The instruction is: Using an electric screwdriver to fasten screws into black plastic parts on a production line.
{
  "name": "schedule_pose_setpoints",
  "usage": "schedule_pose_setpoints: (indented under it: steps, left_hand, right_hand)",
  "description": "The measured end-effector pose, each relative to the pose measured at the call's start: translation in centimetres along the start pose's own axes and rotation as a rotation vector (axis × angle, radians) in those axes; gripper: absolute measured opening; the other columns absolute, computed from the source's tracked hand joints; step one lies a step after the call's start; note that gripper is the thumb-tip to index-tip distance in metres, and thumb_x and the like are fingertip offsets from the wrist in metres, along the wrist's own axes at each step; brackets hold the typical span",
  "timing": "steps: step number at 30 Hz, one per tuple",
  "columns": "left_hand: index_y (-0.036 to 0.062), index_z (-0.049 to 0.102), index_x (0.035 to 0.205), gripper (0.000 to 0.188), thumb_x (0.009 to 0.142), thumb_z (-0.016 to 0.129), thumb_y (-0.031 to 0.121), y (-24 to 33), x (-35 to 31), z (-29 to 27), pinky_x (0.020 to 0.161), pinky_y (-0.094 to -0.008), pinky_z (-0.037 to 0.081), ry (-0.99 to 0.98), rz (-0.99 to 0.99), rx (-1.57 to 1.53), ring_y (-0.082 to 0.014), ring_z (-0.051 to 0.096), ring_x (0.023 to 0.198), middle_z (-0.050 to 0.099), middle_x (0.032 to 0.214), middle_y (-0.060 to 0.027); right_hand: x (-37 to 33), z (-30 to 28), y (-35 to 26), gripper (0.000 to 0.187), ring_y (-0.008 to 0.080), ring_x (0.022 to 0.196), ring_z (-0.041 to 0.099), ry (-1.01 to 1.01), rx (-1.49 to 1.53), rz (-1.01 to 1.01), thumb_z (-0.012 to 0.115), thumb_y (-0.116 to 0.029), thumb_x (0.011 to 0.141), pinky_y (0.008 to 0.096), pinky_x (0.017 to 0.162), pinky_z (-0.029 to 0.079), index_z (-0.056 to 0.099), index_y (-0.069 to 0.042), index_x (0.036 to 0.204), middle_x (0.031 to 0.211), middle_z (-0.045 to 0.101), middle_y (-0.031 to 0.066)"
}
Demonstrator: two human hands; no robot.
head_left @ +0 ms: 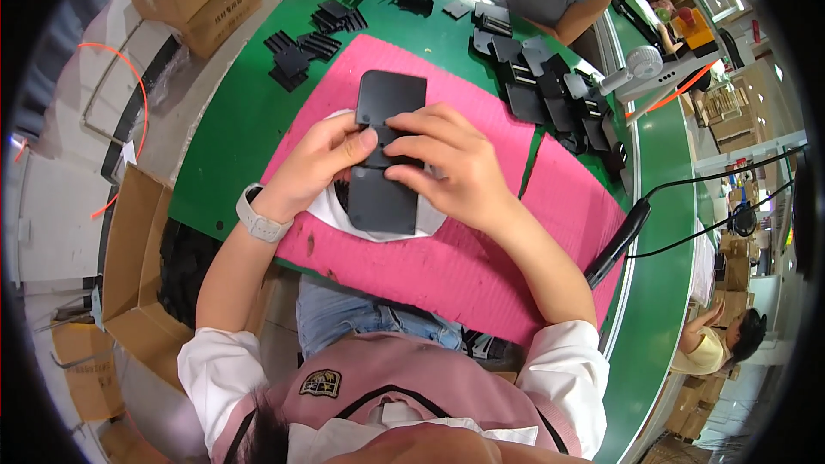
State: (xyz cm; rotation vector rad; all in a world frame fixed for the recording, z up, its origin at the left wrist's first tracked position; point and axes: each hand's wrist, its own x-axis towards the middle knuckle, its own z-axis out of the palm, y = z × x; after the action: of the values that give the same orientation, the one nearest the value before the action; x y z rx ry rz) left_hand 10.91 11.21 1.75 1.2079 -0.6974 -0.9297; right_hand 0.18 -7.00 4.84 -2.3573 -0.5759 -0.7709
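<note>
1. From my remote seat I follow the black panelled piece (384,203), in the middle of the pink mat (447,275). It lies lengthwise away from the wearer, over a white item (352,222); whether it rests on that or hovers just above, I can't tell.
2. The left hand (328,159) is partly closed on the piece's left edge, thumb on top, probably to steady it; its other fingers are largely hidden.
3. The right hand (462,163) is half curled, with fingertips and thumb on the middle section. I read that as pressing or aligning, though how firmly I can't tell.
4. The mat covers the near part of the green counter (219,180), perhaps to protect surfaces.
5. Beyond it I see 2 areas of parts: small black pieces (290,62) far left and black plates (526,103) far right, seemingly set aside to leave the middle free.
6. A black-handled tool (620,245) with a cable lies at the right.
</note>
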Motion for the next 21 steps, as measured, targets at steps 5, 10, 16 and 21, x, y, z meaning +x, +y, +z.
schedule_pose_setpoints:
  steps: [5,10,16,21]
  left_hand:
    - [-0.0002,0.063,0.094,0.015,0.085,0.061,0.012,1.5,-0.9,-0.4,0.063,-0.025,0.043,0.323,0.392,0.76,-0.012,0.056,0.077,0.061,0.088,-0.0051]
    - [0.0017,0.065,0.091,0.018,0.074,0.068,0.008,1.0,-1.9,0.5,0.067,-0.032,0.046,0.2,0.435,1.26,-0.0234,0.058,0.079,0.059,0.085,-0.0081]
    - [0.0027,0.065,0.086,0.015,0.072,0.068,0.006,-0.6,-0.4,0.4,0.068,-0.0355,0.047,0.112,0.424,1.247,-0.0239,0.057,0.08,0.056,0.08,-0.0075]
    - [0.0015,0.066,0.084,0.012,0.073,0.068,0.005,-0.8,-0.1,1.3,0.065,-0.033,0.047,0.18,0.467,1.268,-0.0237,0.058,0.074,0.058,0.079,-0.008]
  right_hand:
    - [-3.8,-5.8,-0.7,0.023,0.0281,0.092,0.06,-0.009,-0.089,0.32,0.076,-0.006,0.066,0.0362,0.08,0.05,0.066,-0.001,0.086,0.103,0.065,0.0115]
    - [-10.1,-9.0,-2.4,0.024,0.0294,0.095,0.059,-0.132,-0.19,0.539,0.074,-0.002,0.063,0.0359,0.081,0.049,0.066,-0.001,0.086,0.104,0.065,0.0118]
    - [-12.1,-8.1,-2.5,0.025,0.0304,0.098,0.057,-0.094,-0.133,0.572,0.072,0.001,0.064,0.0367,0.081,0.049,0.065,-0.001,0.087,0.106,0.063,0.0116]
    - [-12.2,-8.7,-2.6,0.026,0.0305,0.1,0.056,-0.094,-0.118,0.572,0.071,0.001,0.066,0.037,0.083,0.048,0.065,-0.002,0.091,0.109,0.062,0.0116]
